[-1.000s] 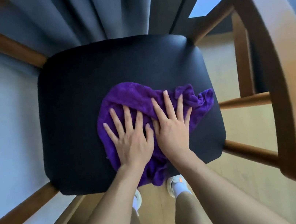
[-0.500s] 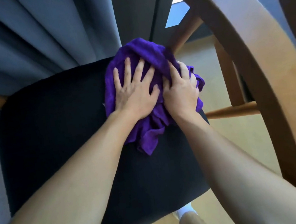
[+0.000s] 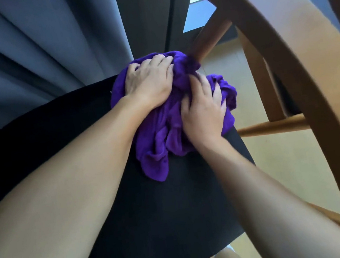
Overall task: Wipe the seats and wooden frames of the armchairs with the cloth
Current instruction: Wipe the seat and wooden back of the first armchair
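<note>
Left hand [image 3: 149,84] grips the bunched purple cloth [image 3: 161,150] at the far corner of the seat [image 3: 120,202]. Right hand [image 3: 203,115], fingers bent, clutches its folds.

Daylight from the window [image 3: 198,14] upper right; wide-angle bending, blurred edges, dim seat [image 3: 156,219].

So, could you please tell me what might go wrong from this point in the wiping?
1. The cloth is bunched at the far corner of the seat, partly over its edge, so it could slide off.
2. The left hand and right hand work close to the wooden strut and might knock against it.
</note>
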The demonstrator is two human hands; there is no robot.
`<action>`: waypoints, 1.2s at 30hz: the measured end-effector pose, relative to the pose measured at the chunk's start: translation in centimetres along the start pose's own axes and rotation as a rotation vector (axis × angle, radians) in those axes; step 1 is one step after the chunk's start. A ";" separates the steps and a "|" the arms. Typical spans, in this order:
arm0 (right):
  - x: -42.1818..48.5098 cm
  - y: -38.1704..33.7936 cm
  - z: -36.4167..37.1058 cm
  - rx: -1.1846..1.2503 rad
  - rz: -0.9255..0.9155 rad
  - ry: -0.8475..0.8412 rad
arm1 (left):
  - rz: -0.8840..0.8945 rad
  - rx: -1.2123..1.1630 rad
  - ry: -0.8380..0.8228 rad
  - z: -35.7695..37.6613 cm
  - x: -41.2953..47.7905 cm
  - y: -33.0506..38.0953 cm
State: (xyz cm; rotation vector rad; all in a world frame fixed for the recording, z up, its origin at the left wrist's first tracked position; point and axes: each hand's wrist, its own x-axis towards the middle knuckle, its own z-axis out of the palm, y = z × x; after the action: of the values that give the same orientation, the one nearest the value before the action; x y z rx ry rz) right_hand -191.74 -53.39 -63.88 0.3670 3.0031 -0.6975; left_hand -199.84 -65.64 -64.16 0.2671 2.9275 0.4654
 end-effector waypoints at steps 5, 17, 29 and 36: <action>2.4 0.5 -0.3 0.147 0.010 0.001 | -0.090 0.025 0.043 1.0 -0.8 1.9; -9.5 8.1 -3.8 0.113 0.101 0.040 | 0.206 0.074 0.054 4.6 -11.0 8.6; -19.8 12.3 -4.5 0.100 -0.046 0.094 | 0.131 -0.011 -0.040 5.9 -23.1 12.7; -24.6 12.1 -4.0 0.054 -0.262 -0.036 | -0.145 0.057 -0.014 6.2 -31.2 12.3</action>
State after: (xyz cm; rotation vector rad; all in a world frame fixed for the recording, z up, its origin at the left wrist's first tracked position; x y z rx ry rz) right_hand -164.89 -46.57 -63.31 -0.0396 3.0332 -0.7936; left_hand -166.56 -58.65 -61.83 0.0638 2.9232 0.3575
